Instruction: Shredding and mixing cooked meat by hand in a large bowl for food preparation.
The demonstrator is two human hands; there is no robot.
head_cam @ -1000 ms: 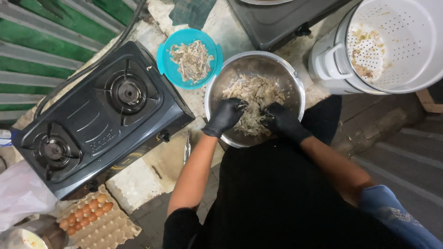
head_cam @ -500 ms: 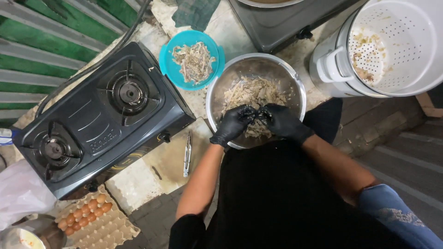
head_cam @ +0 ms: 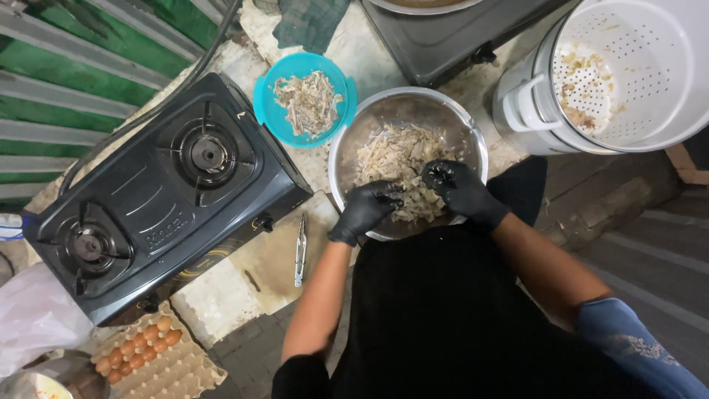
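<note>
Centre frame: our gloved left hand [head_cam: 365,210] and right hand [head_cam: 459,188] pinch shredded meat [head_cam: 399,159] in the steel bowl [head_cam: 347,151]. Likely soft, light, greasy; grip small clumps.

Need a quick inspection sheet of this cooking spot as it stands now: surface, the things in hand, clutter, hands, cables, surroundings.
Surface: pale, stained slab, worn at the edges.
Things in hand: steel bowl of shredded pale food; teal bowl beside it holds more shreds.
Clutter: metal tongs on the slab; egg tray, partly filled; white plastic bag.
Hands: left hand and right hand, both in black gloves, down in the shreds; what the fingers grip is hidden.
Cables: dark hose running behind the two-burner stove.
Surroundings: white perforated basket in a pot; second stove; green slatted wall.
</note>
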